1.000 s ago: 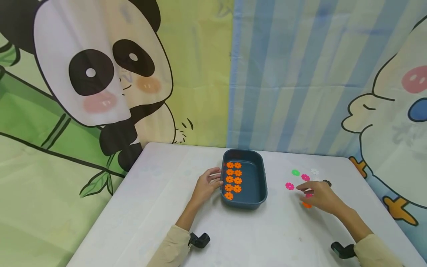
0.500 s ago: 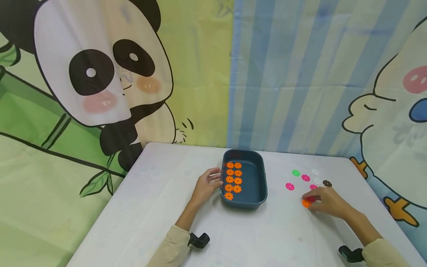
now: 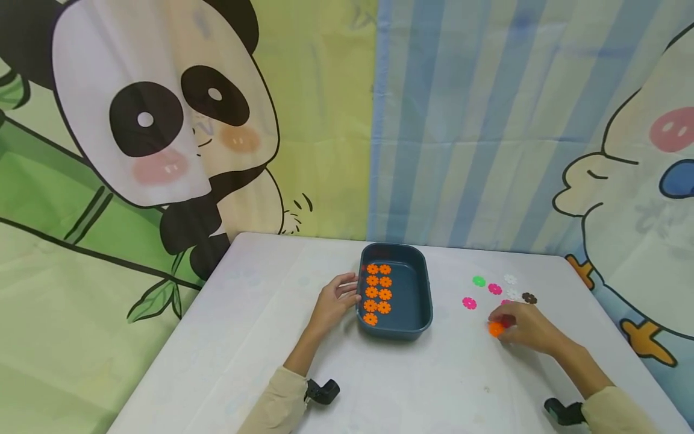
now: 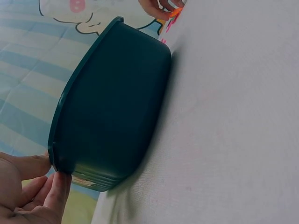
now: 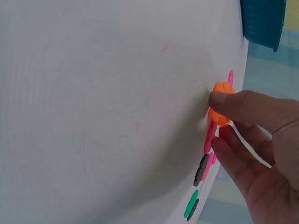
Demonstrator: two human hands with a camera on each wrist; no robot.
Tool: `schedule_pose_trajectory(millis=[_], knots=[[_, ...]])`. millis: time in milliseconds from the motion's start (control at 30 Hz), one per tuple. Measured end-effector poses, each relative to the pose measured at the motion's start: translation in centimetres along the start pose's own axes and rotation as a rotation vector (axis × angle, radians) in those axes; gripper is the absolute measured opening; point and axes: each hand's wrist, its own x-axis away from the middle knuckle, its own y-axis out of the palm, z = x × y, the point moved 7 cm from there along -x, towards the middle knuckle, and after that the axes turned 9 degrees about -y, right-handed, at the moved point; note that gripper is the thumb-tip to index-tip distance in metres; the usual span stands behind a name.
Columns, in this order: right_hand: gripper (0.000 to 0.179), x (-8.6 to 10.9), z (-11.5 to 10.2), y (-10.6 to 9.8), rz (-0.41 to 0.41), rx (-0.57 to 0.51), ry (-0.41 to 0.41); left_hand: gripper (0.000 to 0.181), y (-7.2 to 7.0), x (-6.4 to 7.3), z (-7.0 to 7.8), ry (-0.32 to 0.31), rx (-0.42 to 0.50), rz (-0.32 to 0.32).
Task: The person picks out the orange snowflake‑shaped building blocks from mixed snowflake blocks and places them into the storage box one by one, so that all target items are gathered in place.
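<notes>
At the left side of a dark teal tray is my left hand. In the left wrist view its thumb and fingers pinch the rim of the tray. Orange flower-shaped pieces stand in two columns along the tray's left half. To the right of the tray, my right hand pinches another orange flower-shaped piece. The right wrist view shows the thumb across the face of that orange piece, which is upright. A pink piece lies close by the fingers.
Loose flower pieces lie beyond the right hand: green, pink, white and dark brown. All sit on a white-covered table. A printed cartoon curtain hangs behind the table's far edge.
My right hand has come down onto the orange piece from above the loose pieces and now pinches it, tilted up. My left hand stays at the tray.
</notes>
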Motion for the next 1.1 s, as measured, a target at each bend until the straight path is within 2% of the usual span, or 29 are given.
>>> schedule_pose_trajectory(millis=[233, 367, 533, 667, 833, 1000, 1100], knots=[[0.031, 0.0, -0.8, 0.2, 0.004, 0.063, -0.045, 0.055, 0.1, 0.0, 0.0, 0.002, 0.009, -0.016], [0.03, 0.3, -1.2, 0.3, -0.025, 0.047, -0.021, 0.055, 0.2, 0.1, 0.2, -0.012, 0.014, -0.026], [0.031, 0.7, -1.4, 0.1, -0.032, 0.029, 0.009, 0.055, 0.3, 1.0, 1.7, -0.016, 0.01, -0.042], [0.03, 0.8, -1.5, -0.2, 0.013, 0.008, 0.007, 0.053, 0.3, 1.7, 2.8, -0.003, 0.017, -0.039], [0.03, 0.5, -2.3, -0.8, 0.097, -0.002, -0.034, 0.051, 0.4, 1.9, 2.9, 0.009, 0.018, -0.035], [0.028, -0.4, -4.2, -1.6, 0.157, -0.024, -0.072, 0.051, 0.4, 1.8, 2.8, 0.016, 0.016, -0.031], [0.029, -1.4, -5.7, -1.8, 0.16, -0.051, -0.076, 0.052, 0.3, 1.8, 2.9, 0.015, 0.018, -0.031]])
